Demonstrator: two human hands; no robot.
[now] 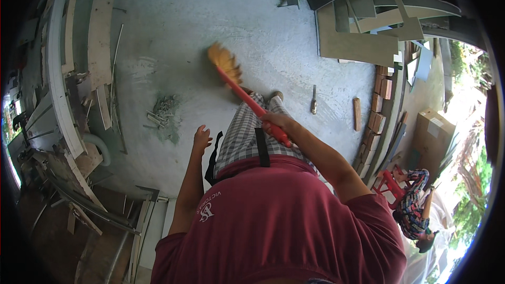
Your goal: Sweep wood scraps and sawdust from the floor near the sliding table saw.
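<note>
My right hand (277, 124) is wrapped round the red handle of a broom (245, 96) in front of my legs. The broom slants down to the far left, and its yellow-brown bristles touch or hang just over the grey concrete floor (173, 31); which, I cannot tell. Beside my left thigh hangs my left hand (202, 139), fingers apart and slightly bent, holding nothing. A small heap of debris (164, 113) with light scraps lies on the floor to the left of my feet.
A slim tool with a metal shaft (314, 100) and a wood piece (357, 114) lie to the right. Boards (102, 31) line the left wall; panels (363, 47) and bricks (376, 121) are at right. Past a cardboard box (432, 134), a person (413, 205) sits by a red stool (388, 186).
</note>
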